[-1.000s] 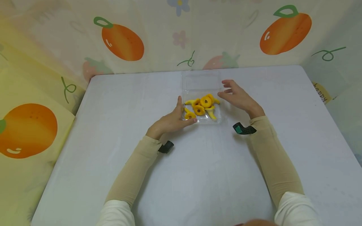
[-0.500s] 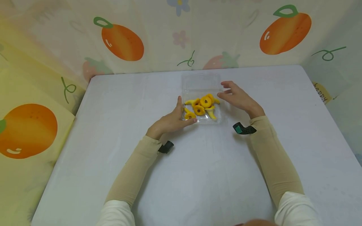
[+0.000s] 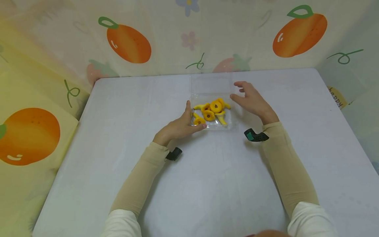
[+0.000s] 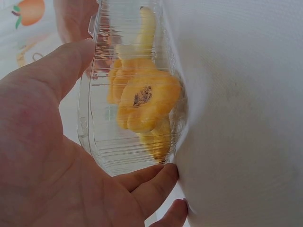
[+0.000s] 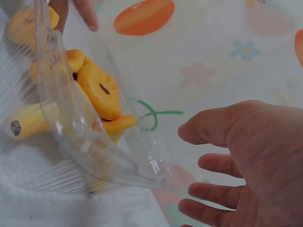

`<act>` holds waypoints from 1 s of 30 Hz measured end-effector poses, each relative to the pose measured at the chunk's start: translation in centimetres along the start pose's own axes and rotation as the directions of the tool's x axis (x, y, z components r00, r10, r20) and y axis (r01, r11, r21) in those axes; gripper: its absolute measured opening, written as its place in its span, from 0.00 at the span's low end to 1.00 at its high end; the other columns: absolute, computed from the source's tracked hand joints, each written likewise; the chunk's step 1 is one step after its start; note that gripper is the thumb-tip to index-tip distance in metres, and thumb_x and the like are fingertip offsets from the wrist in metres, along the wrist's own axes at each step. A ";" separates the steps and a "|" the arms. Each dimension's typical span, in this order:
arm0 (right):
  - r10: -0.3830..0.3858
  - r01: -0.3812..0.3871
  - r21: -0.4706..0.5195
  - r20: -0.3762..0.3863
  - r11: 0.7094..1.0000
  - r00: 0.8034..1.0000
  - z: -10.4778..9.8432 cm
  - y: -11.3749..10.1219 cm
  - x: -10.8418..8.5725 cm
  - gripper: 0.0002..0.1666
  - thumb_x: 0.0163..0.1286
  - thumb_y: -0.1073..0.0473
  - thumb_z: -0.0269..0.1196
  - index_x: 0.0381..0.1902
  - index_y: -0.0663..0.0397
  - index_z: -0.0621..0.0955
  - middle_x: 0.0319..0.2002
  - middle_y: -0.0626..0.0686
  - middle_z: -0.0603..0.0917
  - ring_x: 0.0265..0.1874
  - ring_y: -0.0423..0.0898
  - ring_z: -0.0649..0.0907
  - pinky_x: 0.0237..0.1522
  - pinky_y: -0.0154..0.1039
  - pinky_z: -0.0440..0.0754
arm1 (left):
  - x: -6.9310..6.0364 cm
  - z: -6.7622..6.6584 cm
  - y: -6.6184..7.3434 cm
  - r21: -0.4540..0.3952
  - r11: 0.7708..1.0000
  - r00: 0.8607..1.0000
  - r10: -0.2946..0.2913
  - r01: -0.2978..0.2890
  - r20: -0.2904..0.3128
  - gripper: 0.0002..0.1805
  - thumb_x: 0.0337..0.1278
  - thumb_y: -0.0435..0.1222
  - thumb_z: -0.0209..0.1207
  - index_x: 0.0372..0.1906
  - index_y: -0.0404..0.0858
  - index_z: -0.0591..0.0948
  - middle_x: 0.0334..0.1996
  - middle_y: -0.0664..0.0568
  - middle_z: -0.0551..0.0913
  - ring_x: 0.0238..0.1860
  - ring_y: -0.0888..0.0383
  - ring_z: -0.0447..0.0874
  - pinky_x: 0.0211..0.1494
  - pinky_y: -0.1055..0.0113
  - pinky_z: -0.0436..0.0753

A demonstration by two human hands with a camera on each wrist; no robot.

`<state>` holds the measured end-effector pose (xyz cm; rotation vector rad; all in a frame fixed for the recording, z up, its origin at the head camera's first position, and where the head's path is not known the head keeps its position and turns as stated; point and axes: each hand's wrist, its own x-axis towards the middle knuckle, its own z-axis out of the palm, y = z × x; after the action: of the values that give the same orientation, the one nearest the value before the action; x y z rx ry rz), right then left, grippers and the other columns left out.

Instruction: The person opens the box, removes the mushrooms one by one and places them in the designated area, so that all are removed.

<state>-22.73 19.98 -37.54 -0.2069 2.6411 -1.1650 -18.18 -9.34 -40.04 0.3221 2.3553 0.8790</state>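
Note:
A clear plastic clamshell box [image 3: 212,125] lies on the table with its lid [image 3: 211,85] folded back on the far side. Inside are several yellow, trumpet-shaped mushrooms [image 3: 215,106], which look like chanterelles. My left hand [image 3: 177,126] braces the box's near left corner, its thumb along the front and its fingers by the left side. In the left wrist view that thumb [image 4: 71,61] touches the rim, while the lower fingertips are at the base. My right hand [image 3: 251,100] is held to the right of the lid; its fingers are apart from the box in the right wrist view.
A white cloth covers the table [image 3: 118,108]. Behind it hangs a curtain [image 3: 165,36] printed with fruit and flowers, continuing at both sides. Dark straps [image 3: 174,154] are worn at both wrists.
My right hand has shifted slightly away from me and to the right. The lid's tilt varies a little between the frames. My left hand and the mushrooms stay in place.

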 end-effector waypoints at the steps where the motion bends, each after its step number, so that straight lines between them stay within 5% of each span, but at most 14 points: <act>1: -0.009 0.009 -0.008 -0.009 1.000 1.000 0.0 -0.1 -0.1 0.41 0.76 0.43 0.54 0.79 0.54 0.57 0.79 0.62 0.56 0.75 0.62 0.62 0.74 0.64 0.65 | 0.0 0.0 0.0 -0.004 1.000 1.000 -0.002 0.002 0.001 0.68 0.59 0.70 0.56 0.75 0.52 0.15 0.83 0.50 0.29 0.83 0.50 0.42 0.84 0.50 0.54; 17: -0.164 0.161 -0.048 -0.052 0.986 0.985 0.2 -2.2 -1.0 0.34 0.77 0.50 0.56 0.75 0.57 0.65 0.74 0.61 0.64 0.71 0.62 0.67 0.73 0.62 0.67 | 0.0 -0.1 -0.1 -0.047 0.999 1.000 0.021 -0.021 0.004 0.69 0.59 0.68 0.57 0.76 0.51 0.15 0.82 0.50 0.27 0.84 0.51 0.39 0.85 0.50 0.51; 30: -0.216 0.217 -0.040 0.009 0.975 0.976 1.0 -3.0 -1.2 0.30 0.76 0.53 0.59 0.71 0.56 0.69 0.71 0.58 0.70 0.68 0.59 0.71 0.69 0.58 0.72 | 0.1 -0.1 0.0 -0.049 0.999 1.000 -0.004 0.004 0.009 0.69 0.58 0.69 0.58 0.76 0.52 0.16 0.82 0.52 0.26 0.84 0.52 0.39 0.84 0.48 0.51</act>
<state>-21.19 17.57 -35.79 -0.5162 2.6927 -1.1724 -18.31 -9.39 -40.00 0.3009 2.3213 0.9293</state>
